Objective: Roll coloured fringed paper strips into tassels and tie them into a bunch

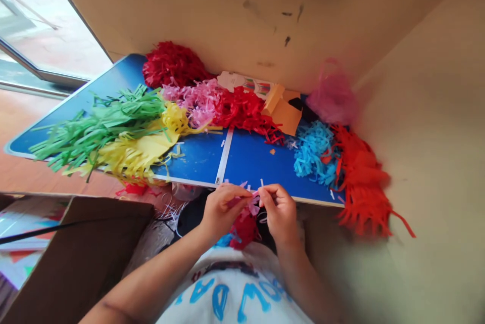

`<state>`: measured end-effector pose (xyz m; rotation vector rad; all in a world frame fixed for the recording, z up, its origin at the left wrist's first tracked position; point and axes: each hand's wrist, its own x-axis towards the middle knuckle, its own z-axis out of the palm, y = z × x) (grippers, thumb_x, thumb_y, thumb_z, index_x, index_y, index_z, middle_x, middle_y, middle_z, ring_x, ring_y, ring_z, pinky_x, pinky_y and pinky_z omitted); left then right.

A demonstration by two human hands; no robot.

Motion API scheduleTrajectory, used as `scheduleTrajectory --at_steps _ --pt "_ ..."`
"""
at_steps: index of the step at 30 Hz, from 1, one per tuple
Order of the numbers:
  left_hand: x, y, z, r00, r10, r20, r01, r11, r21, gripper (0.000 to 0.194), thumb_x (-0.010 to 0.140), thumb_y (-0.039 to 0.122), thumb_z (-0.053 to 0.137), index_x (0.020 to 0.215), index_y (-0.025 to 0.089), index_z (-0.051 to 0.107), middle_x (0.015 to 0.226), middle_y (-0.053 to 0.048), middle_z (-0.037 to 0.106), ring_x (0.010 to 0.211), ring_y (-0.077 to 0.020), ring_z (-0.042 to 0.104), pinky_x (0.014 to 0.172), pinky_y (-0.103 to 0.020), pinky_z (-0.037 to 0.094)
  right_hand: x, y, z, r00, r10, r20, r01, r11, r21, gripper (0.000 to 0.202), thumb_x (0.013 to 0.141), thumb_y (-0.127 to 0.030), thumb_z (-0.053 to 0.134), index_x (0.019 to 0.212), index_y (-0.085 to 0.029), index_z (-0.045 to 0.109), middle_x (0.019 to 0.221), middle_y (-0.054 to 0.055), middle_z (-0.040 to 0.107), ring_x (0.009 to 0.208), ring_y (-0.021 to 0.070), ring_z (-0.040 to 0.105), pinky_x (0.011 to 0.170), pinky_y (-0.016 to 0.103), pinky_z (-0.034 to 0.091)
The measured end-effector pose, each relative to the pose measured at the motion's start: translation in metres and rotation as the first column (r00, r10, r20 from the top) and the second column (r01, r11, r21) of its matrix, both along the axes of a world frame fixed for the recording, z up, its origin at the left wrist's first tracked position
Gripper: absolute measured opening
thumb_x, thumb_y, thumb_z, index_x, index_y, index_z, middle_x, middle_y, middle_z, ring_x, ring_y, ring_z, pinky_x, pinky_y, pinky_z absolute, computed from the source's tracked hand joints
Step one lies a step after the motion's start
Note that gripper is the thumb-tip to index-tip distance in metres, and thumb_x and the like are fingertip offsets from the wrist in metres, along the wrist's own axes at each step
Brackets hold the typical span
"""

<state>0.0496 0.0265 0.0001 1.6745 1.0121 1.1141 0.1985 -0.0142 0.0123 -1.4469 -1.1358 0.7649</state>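
Note:
Both hands meet just in front of the table's near edge, fingers pinched close together. Between them is a bit of pink fringed paper (253, 206), its strips hanging below the fingers. My left hand (226, 207) pinches it from one side. On the other side, my right hand (278, 213) grips the same pink paper, with a pale strip end poking up above the fingertips. Under the hands, red fringed paper (244, 228) and a little blue paper (227, 239) rest at my lap.
On the blue table (261, 162) lie green fringe (109, 117), yellow fringe (140, 149), a dark red bundle (172, 63), blue fringe (316, 152) and an orange box (286, 111). Orange-red fringe (361, 177) overhangs the right end. A cardboard box (91, 243) stands at lower left.

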Motion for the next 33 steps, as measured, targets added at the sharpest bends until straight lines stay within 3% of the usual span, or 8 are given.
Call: scheduleTrajectory --at_steps 8,13,19,22,24,28,30,33 --pt "0.004 -0.003 -0.001 1.000 -0.004 0.004 0.004 1.000 0.029 0.005 0.078 0.030 0.073 0.078 0.025 0.072 0.081 -0.001 0.077 0.077 -0.0191 0.071 0.098 -0.040 0.043 -0.001 -0.007 -0.004 0.996 -0.008 0.084 0.001 0.997 0.081 0.022 0.091 -0.038 0.058 0.080 -0.021 0.065 0.066 -0.001 0.065 0.058 0.0130 0.059 0.059 0.024 0.048" --pt "0.006 -0.007 -0.001 0.994 -0.067 -0.083 0.065 0.997 -0.033 0.007 0.081 0.028 0.065 0.079 0.022 0.067 0.080 -0.003 0.074 0.077 -0.0184 0.066 0.082 -0.034 0.048 -0.003 -0.009 -0.005 0.986 -0.028 0.164 0.012 0.995 0.098 0.019 0.092 -0.035 0.058 0.080 -0.021 0.064 0.069 0.000 0.068 0.061 0.0137 0.061 0.060 0.024 0.049" --pt "0.002 -0.007 0.004 0.984 -0.119 -0.129 0.137 0.981 0.138 0.011 0.084 0.016 0.052 0.086 0.020 0.062 0.083 -0.004 0.069 0.081 -0.0177 0.062 0.083 -0.034 0.045 0.000 -0.012 -0.007 0.966 -0.054 0.253 0.025 0.993 0.115 0.017 0.092 -0.032 0.058 0.083 -0.021 0.067 0.072 0.001 0.069 0.063 0.0148 0.063 0.063 0.025 0.050" --pt "0.000 -0.005 0.006 0.983 -0.167 -0.081 0.161 0.984 -0.073 0.009 0.081 0.026 0.063 0.078 0.018 0.062 0.076 -0.004 0.067 0.072 -0.0160 0.058 0.070 -0.029 0.044 0.005 -0.008 -0.010 0.977 -0.030 0.209 0.011 0.996 0.091 0.017 0.090 -0.034 0.061 0.082 -0.020 0.067 0.071 0.001 0.069 0.065 0.0149 0.063 0.065 0.026 0.049" --pt "-0.003 -0.004 0.004 0.976 -0.194 0.100 0.217 0.909 -0.356 0.020 0.077 0.034 0.071 0.074 0.017 0.061 0.069 -0.002 0.064 0.061 -0.0124 0.054 0.060 -0.024 0.042 0.009 -0.005 -0.011 0.993 -0.063 0.103 0.058 0.997 0.049 0.021 0.090 -0.037 0.061 0.079 -0.020 0.066 0.064 -0.001 0.064 0.059 0.0134 0.059 0.061 0.024 0.047" --pt "-0.007 0.003 -0.003 0.840 0.050 0.540 0.424 0.561 -0.711 0.037 0.061 0.039 0.086 0.072 0.015 0.060 0.061 0.003 0.062 0.049 -0.0071 0.052 0.050 -0.019 0.040 0.009 -0.006 -0.006 0.999 -0.050 0.006 0.050 0.998 -0.044 0.027 0.087 -0.040 0.063 0.070 -0.019 0.062 0.057 -0.004 0.055 0.052 0.0103 0.049 0.052 0.022 0.039" --pt "-0.007 0.006 -0.006 0.806 0.159 0.570 0.440 0.484 -0.757 0.038 0.055 0.035 0.090 0.072 0.013 0.064 0.062 0.001 0.064 0.049 -0.0071 0.055 0.050 -0.018 0.042 0.004 -0.009 -0.001 0.999 0.019 0.027 -0.017 0.997 -0.070 0.028 0.086 -0.039 0.063 0.068 -0.018 0.062 0.059 -0.003 0.057 0.054 0.0105 0.049 0.053 0.022 0.038" --pt "-0.006 0.008 -0.008 0.815 0.208 0.541 0.414 0.444 -0.795 0.038 0.053 0.033 0.092 0.075 0.010 0.070 0.065 -0.002 0.068 0.052 -0.0091 0.059 0.051 -0.019 0.045 -0.001 -0.013 0.002 0.997 0.063 0.038 -0.060 0.994 -0.095 0.028 0.086 -0.038 0.062 0.067 -0.018 0.061 0.058 -0.003 0.055 0.054 0.0103 0.047 0.054 0.022 0.037"
